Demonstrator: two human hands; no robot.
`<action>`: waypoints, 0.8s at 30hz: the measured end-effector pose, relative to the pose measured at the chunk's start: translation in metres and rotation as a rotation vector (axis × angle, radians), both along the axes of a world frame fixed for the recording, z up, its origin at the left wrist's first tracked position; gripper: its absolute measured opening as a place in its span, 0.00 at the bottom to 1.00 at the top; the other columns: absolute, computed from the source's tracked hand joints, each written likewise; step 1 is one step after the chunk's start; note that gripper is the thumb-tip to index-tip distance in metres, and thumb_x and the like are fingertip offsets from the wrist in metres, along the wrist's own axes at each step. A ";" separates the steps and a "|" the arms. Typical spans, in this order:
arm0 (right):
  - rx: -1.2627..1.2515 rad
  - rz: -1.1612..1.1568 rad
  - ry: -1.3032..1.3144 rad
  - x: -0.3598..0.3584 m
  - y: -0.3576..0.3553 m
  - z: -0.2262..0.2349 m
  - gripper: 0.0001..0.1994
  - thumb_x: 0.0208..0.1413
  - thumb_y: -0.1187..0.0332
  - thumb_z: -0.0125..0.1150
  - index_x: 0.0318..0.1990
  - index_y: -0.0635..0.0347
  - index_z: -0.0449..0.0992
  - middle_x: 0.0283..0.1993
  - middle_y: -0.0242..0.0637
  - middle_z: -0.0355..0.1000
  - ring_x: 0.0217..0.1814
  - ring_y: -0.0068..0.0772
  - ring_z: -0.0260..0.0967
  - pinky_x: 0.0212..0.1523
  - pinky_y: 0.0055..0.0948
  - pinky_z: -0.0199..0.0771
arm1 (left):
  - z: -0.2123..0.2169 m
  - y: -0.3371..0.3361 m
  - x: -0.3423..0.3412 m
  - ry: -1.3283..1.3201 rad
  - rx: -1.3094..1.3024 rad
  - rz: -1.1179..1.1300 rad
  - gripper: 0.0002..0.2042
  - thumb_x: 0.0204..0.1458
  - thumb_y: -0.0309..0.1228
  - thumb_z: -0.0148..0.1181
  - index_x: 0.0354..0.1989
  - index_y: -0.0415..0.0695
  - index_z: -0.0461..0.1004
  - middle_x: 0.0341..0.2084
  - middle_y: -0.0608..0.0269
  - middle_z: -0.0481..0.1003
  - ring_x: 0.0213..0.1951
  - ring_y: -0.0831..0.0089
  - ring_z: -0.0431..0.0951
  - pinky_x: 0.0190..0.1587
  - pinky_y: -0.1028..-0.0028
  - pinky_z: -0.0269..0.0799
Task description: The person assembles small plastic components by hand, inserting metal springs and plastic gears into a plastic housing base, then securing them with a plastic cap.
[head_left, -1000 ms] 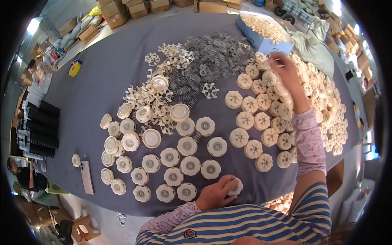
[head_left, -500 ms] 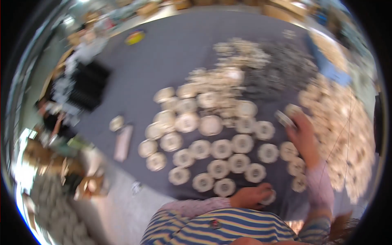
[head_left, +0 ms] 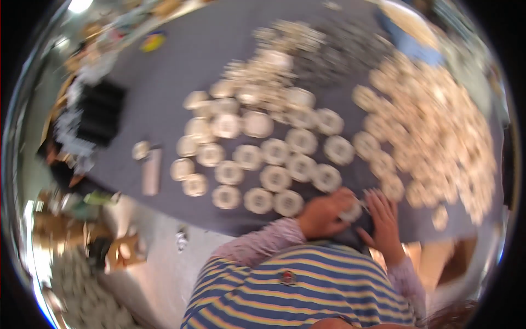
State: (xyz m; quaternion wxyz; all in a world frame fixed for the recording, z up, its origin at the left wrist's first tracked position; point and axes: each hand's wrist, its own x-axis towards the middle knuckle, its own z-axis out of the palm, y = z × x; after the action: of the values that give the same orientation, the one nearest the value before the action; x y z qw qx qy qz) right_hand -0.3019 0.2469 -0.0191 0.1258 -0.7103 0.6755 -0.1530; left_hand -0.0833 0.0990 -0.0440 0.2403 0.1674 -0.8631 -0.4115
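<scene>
My left hand [head_left: 326, 213] is closed on a round off-white plastic disc [head_left: 350, 213] close to my body. Just right of it, my right hand [head_left: 383, 223] has its fingers stretched out and its thumb apart, the fingertips beside that disc. A thin pale sliver shows between the two hands, too blurred to name. Beyond the left hand lie rows of similar white discs [head_left: 275, 179] with dark marks at their centres, spread over the grey cloth [head_left: 192, 60].
A large heap of cream discs [head_left: 433, 131] covers the right side. Small pale parts [head_left: 287, 35] and dark grey parts [head_left: 345, 52] are piled farther back. At left are a black stack [head_left: 101, 112], a pale pink oblong [head_left: 152, 172] and a yellow roll [head_left: 153, 41].
My right hand has come back from the heap's edge to beside my left hand, and its fingers have straightened. The pale piece it held there is no longer in its grip. The view has shifted.
</scene>
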 end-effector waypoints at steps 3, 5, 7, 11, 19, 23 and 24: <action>-0.190 -0.035 -0.153 -0.007 -0.005 0.014 0.35 0.50 0.61 0.77 0.65 0.62 0.74 0.69 0.47 0.71 0.76 0.54 0.65 0.74 0.57 0.59 | 0.010 0.000 0.006 -0.062 0.021 -0.008 0.34 0.47 0.29 0.73 0.67 0.45 0.70 0.64 0.51 0.72 0.56 0.51 0.81 0.51 0.61 0.82; -0.274 -0.224 -0.235 -0.006 0.005 0.014 0.31 0.50 0.62 0.77 0.61 0.63 0.76 0.64 0.48 0.74 0.69 0.52 0.70 0.67 0.53 0.67 | 0.016 -0.002 0.007 -0.052 0.001 0.010 0.36 0.48 0.29 0.74 0.69 0.46 0.69 0.64 0.52 0.72 0.54 0.50 0.81 0.49 0.61 0.82; -0.281 -0.402 -0.339 -0.008 0.024 0.005 0.26 0.50 0.62 0.79 0.54 0.63 0.76 0.50 0.47 0.76 0.50 0.48 0.77 0.48 0.43 0.79 | 0.017 0.005 0.005 -0.029 -0.006 0.023 0.37 0.48 0.30 0.75 0.70 0.46 0.68 0.63 0.53 0.72 0.54 0.50 0.81 0.49 0.61 0.82; -0.158 -0.573 -0.173 0.026 -0.002 0.011 0.33 0.47 0.60 0.82 0.59 0.63 0.74 0.51 0.47 0.74 0.50 0.52 0.76 0.50 0.43 0.78 | 0.007 0.015 0.005 -0.109 0.049 0.133 0.38 0.48 0.34 0.78 0.70 0.44 0.68 0.60 0.53 0.73 0.41 0.61 0.78 0.41 0.65 0.80; 0.029 -0.224 -0.390 -0.009 -0.004 0.030 0.38 0.46 0.73 0.77 0.69 0.57 0.72 0.63 0.46 0.71 0.67 0.55 0.69 0.67 0.44 0.71 | 0.010 0.014 0.007 -0.127 0.079 0.098 0.40 0.46 0.34 0.80 0.69 0.42 0.69 0.60 0.54 0.73 0.27 0.72 0.76 0.32 0.72 0.76; -0.014 -0.307 -0.449 -0.003 -0.008 0.030 0.37 0.48 0.72 0.77 0.69 0.56 0.71 0.63 0.45 0.70 0.67 0.55 0.69 0.64 0.45 0.74 | 0.009 0.013 0.004 -0.105 0.101 0.131 0.39 0.45 0.32 0.80 0.69 0.43 0.70 0.59 0.54 0.74 0.25 0.73 0.76 0.31 0.73 0.75; 0.023 -0.324 -0.445 -0.005 -0.008 0.021 0.38 0.47 0.72 0.78 0.69 0.57 0.71 0.63 0.45 0.70 0.65 0.53 0.71 0.62 0.43 0.75 | 0.009 0.012 0.004 -0.104 0.081 0.117 0.39 0.45 0.31 0.80 0.69 0.43 0.70 0.60 0.54 0.74 0.24 0.74 0.76 0.30 0.73 0.75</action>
State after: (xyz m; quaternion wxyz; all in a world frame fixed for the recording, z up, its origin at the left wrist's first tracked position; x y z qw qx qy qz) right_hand -0.3066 0.2389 0.0021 0.2529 -0.5406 0.7377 -0.3156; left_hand -0.0798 0.1110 -0.0351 0.2117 0.2485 -0.8457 -0.4222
